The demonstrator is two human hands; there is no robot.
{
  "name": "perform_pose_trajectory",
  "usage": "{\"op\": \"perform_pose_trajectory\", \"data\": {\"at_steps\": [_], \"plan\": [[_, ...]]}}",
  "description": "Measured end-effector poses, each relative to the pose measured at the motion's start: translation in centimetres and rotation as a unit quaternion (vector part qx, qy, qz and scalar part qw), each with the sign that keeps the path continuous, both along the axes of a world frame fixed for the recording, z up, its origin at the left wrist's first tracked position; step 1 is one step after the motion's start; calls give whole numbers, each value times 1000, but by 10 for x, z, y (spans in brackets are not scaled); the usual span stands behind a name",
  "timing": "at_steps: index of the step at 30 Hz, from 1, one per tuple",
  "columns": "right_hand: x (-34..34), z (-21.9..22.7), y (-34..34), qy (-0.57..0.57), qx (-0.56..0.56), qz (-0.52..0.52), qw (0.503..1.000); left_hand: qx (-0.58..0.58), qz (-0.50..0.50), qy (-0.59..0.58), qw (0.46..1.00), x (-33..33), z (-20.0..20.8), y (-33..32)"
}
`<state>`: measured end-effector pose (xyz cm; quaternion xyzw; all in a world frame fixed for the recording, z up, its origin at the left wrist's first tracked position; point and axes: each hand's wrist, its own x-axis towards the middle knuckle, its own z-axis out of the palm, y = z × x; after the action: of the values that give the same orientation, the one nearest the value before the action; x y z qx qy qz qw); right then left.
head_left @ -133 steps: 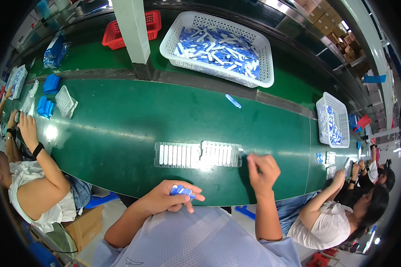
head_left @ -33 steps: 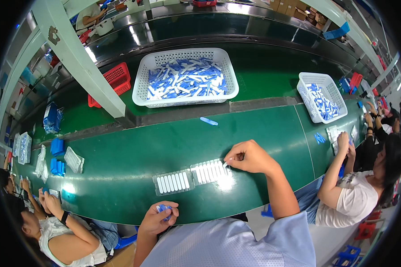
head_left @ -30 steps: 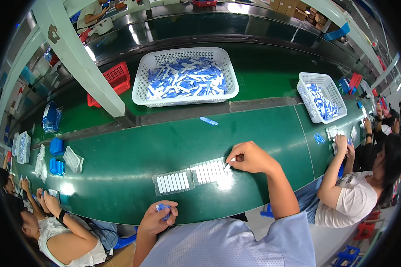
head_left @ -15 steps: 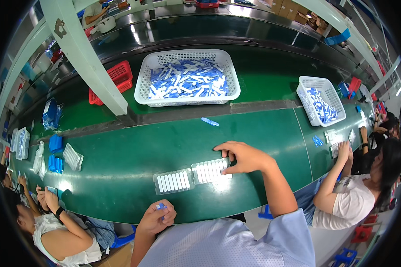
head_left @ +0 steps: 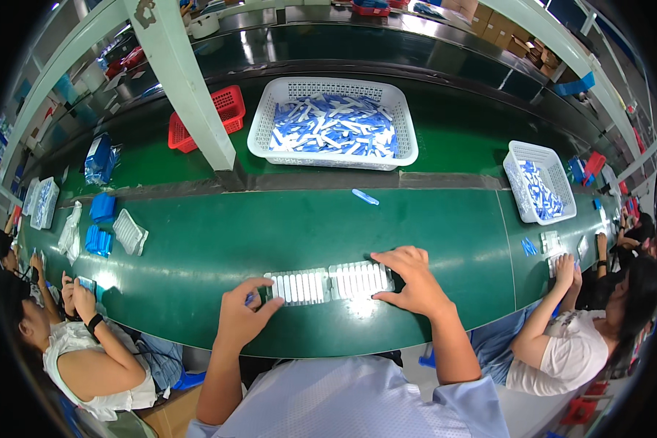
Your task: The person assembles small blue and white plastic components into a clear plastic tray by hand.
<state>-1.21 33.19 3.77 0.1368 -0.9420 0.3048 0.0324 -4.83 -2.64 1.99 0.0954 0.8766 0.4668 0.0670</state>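
Note:
Two clear plastic blister trays (head_left: 299, 287) lie end to end on the green table, their slots filled with white sticks. At the left end, my left hand (head_left: 245, 310) has its thumb and forefinger at the tray's edge; a small blue piece (head_left: 251, 298) is tucked in its curled fingers, partly hidden. Around the outer end of the right blister tray (head_left: 360, 279), my right hand (head_left: 416, 283) has its thumb at the near edge and forefinger at the far edge. Farther off lies a single blue stick (head_left: 365, 197).
A large white basket (head_left: 259, 139) of blue-and-white sticks stands beyond, near a white post (head_left: 190, 95) and a red basket (head_left: 232, 106). Blue bundles (head_left: 98, 241) and another tray (head_left: 130, 232) lie left. Seated co-workers flank me; a smaller white basket (head_left: 517, 182) stands right.
My left hand has risen from the table's near edge to the left tray, its fingers uncurling partly. The trays now line up straighter. My right hand stays at the right tray's end; the view has shifted.

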Motion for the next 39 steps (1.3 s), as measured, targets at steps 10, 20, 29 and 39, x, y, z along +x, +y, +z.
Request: {"op": "perform_pose_trajectory", "data": {"at_steps": [10, 20, 29, 39], "plan": [[-3, 2, -28, 12, 8, 25, 1000, -25, 85, 104, 991, 25, -8, -15], [-82, -19, -174, 104, 14, 191, 976, -140, 69, 294, 943, 41, -24, -66], [-111, -42, -292, 114, -21, 201, 973, -114, 95, 304, 941, 33, -34, -65], [-135, -74, -260, 11, -530, 98, 842, -71, 194, 253, 945, 29, -30, -63]]}}
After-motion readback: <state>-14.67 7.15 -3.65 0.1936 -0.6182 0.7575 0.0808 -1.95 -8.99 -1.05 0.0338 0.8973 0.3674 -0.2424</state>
